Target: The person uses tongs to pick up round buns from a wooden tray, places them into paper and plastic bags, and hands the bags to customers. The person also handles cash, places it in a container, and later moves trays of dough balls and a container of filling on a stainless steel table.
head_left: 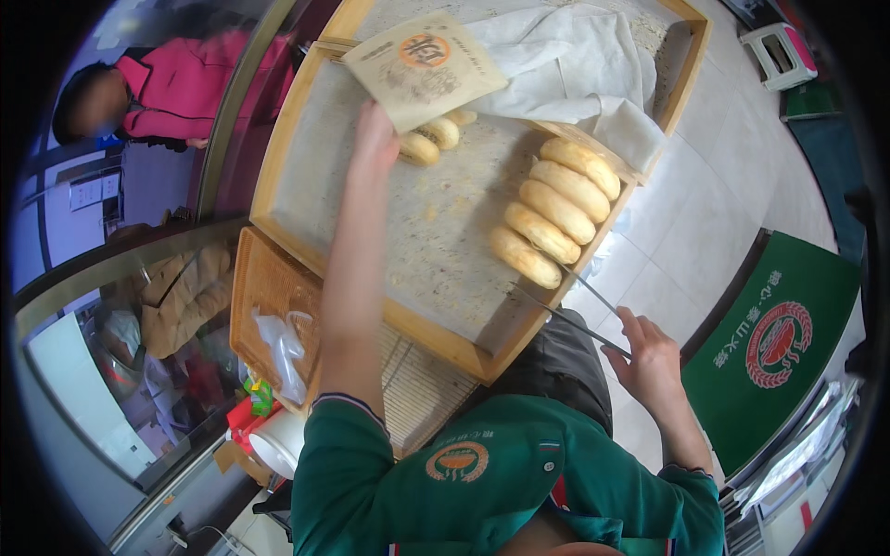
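Floor tiles (732, 190) show beside a wooden tray (436, 236). Over it, the left hand (373, 137) grips a paper bag (440, 79); the right hand (649, 360) clasps tongs (591, 290), tips at the nearest of five buns (557, 211) inside. White cloth (565, 60) lies beyond them.

Free room over tray (422, 241) between obstacles: paper bag (426, 72), bread row (557, 210)

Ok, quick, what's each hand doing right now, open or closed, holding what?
Left hand: closed, holding the brown paper bag near its edge.
Right hand: closed, holding metal tongs, their arms apart.
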